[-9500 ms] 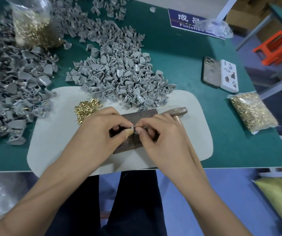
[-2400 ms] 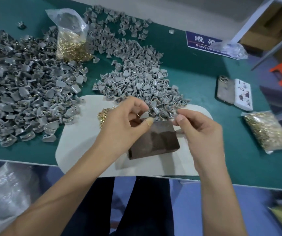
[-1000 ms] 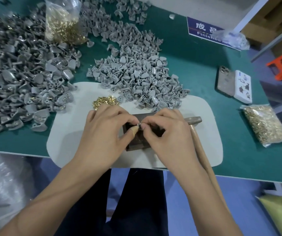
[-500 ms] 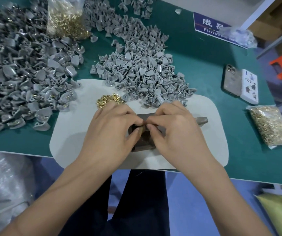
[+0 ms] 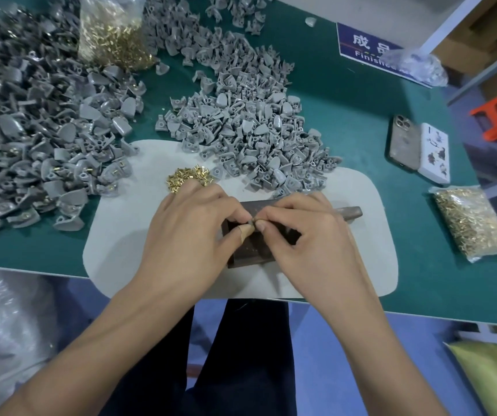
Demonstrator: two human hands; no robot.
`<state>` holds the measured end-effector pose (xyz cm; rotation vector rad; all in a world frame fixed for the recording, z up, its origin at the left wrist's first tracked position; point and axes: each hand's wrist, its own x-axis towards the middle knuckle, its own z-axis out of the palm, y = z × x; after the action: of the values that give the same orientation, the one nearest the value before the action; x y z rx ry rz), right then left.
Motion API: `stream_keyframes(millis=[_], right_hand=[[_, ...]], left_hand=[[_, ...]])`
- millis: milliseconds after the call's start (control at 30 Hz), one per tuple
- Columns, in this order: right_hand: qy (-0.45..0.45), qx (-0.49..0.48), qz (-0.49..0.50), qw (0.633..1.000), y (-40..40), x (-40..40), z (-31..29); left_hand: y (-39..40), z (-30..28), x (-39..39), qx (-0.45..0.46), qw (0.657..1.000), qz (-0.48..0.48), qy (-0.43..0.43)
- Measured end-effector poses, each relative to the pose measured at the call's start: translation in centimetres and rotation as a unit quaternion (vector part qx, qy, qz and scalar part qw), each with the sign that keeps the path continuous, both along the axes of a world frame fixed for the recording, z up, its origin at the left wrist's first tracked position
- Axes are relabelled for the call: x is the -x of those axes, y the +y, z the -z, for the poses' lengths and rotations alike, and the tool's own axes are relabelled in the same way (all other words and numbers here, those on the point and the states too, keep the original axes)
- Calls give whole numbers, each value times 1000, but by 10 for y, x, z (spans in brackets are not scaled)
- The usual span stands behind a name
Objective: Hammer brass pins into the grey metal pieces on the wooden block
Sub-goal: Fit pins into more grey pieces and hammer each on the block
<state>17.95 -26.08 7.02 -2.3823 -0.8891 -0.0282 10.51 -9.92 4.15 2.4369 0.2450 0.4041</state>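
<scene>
Mid-frame, my left hand (image 5: 190,232) and right hand (image 5: 310,235) both pinch a small grey piece (image 5: 251,221) over the wooden block (image 5: 248,259), so I'd seat the pin straight before grabbing the hammer (image 5: 350,212), loose pins (image 5: 188,179) just above.

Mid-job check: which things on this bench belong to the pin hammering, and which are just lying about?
In the job: left hand and right hand pinching a small piece over the wooden block; hammer; loose brass pins; grey metal pieces; white mat.

Lying about: phone, white box, blue sign.
</scene>
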Motion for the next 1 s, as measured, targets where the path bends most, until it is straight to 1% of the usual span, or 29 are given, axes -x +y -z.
stream_keyframes(millis=[100,167,333,400,467,500,533,567,600,633,667,700,767,833,867,900,933,1000], right_hand=[[-14,27,-15,999,1,-2,-3],[-9,28,-7,1000,0,0,-2],[44,-39,18,998,-1,2,1],[76,-86,56,992,-10,-4,3],[73,-118,148,979,-31,-11,4],[57,-98,207,972,-46,-15,6],[47,-43,265,962,-61,-18,11],[51,34,312,948,-74,-20,16],[69,105,336,933,-84,-19,20],[91,143,339,925,-90,-18,24],[103,159,331,925,-93,-18,27],[96,175,320,926,-94,-18,29],[52,233,308,921,-91,-20,32],[46,263,316,910,-89,-23,30],[62,257,331,906,-89,-25,28],[90,231,349,904,-90,-27,24],[123,179,361,907,-92,-29,19],[180,20,347,920,-94,-27,6]], left_hand=[[1,2,0,10,1000,1,-5],[1,2,1,13,1000,0,-6],[2,-1,1,-15,1000,2,-10],[2,-2,1,-20,1000,-4,-13],[1,-1,3,-15,1000,-6,-16],[0,-1,4,-13,1000,-5,-18],[-1,-1,4,-12,1000,-3,-18],[-2,-1,4,-13,1000,-3,-17],[-2,-1,4,-16,1000,-4,-16],[-3,-1,4,-17,1000,-5,-17],[-4,-1,4,-17,1000,-5,-18],[-4,-1,3,-17,1000,-4,-21],[-5,-1,3,-31,999,-4,-26],[-4,-1,3,-51,998,1,-30],[-3,-1,3,-60,998,7,-33],[-2,-1,2,-70,997,13,-35],[-2,-1,2,-79,996,16,-37],[-2,-2,1,-84,995,21,-41]])
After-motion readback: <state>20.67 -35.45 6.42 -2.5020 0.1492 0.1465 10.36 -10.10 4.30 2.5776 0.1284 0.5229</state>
